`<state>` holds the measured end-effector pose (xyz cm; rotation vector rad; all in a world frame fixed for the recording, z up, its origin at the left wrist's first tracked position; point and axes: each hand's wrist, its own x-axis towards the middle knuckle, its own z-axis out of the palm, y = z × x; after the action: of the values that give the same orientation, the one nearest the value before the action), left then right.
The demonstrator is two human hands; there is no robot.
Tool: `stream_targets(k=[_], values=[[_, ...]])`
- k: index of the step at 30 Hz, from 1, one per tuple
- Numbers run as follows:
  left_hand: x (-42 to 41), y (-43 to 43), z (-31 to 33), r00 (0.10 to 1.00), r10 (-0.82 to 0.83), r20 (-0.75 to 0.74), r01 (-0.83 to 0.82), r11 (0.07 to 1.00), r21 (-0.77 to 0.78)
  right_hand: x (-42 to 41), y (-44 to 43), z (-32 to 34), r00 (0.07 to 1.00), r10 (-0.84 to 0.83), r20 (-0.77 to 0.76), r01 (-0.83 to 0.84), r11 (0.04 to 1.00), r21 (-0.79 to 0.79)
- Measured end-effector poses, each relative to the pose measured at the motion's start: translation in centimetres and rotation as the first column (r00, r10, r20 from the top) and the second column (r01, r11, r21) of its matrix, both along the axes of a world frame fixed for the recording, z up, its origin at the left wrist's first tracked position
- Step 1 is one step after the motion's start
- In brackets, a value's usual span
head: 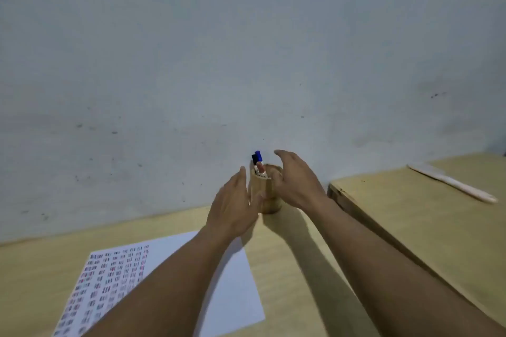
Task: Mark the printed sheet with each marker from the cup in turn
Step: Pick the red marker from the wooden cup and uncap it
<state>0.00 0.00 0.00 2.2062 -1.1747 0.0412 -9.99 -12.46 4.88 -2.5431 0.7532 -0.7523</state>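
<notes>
A tan cylindrical cup [269, 204] stands on the table against the wall. Markers [258, 161] stick up from it: a blue cap, a black cap and a reddish one. My left hand [235, 205] is at the cup's left side, fingers apart, its thumb near or on the cup wall. My right hand [294, 180] curves around the cup's right side and rim, fingers spread, holding nothing. The printed sheet [230, 295] lies at the lower left, with rows of small coloured marks on its left half; my left forearm crosses over it.
The light wooden table [295, 268] meets a pale wall [246, 63] just behind the cup. A second, raised wooden surface [410, 216] adjoins on the right, with a long white object [451, 182] lying on it near the wall.
</notes>
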Motion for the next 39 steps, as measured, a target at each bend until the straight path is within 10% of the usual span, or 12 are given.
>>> stream_targets(k=[14,39], values=[[-0.6,-4.1,-2.1,0.953,0.050,-0.298,-0.107,0.978,-0.177,3.0,-2.9,-1.8,0.998,0.068,0.009,-0.068,0.997,0.039],[0.6,1.8,2.6,0.940,0.070,-0.335,-0.185,0.927,-0.325,1.7,3.1,4.2,0.969,0.102,0.225,-0.101,0.995,-0.016]])
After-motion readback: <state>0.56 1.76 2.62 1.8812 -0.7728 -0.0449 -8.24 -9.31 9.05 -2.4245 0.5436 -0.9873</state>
